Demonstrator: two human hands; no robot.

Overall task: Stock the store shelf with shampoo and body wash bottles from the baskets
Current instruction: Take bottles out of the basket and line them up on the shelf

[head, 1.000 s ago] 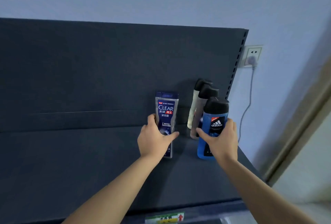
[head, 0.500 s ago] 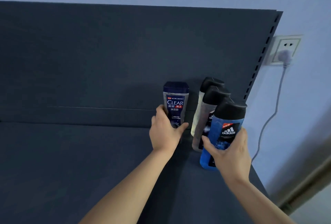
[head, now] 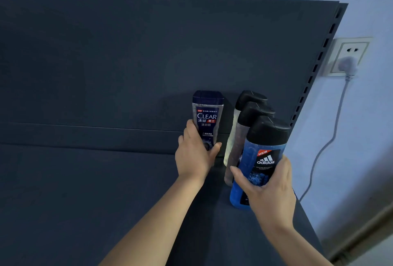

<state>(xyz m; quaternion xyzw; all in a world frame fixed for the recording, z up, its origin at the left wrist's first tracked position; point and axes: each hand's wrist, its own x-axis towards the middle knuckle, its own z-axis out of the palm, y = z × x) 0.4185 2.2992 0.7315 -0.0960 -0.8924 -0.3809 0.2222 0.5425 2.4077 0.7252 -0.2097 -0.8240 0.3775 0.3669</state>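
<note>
Head view shows the grey plastic CLEAR bottle with a dark blue cap now pushed further back, near the back edge of the dark metal shelf. The left hand is wrapped around its lower part. The right hand grips the blue adidas bottle with a black cap at the right edge, in front of two black-capped bottles. Both seem almost placed. No basket is visible.

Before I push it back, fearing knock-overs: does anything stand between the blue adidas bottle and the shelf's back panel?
Yes. Behind the blue black-capped adidas bottle in the right hand, a grey black-capped bottle and a pale bottle stand in line before the dark back panel.
</note>
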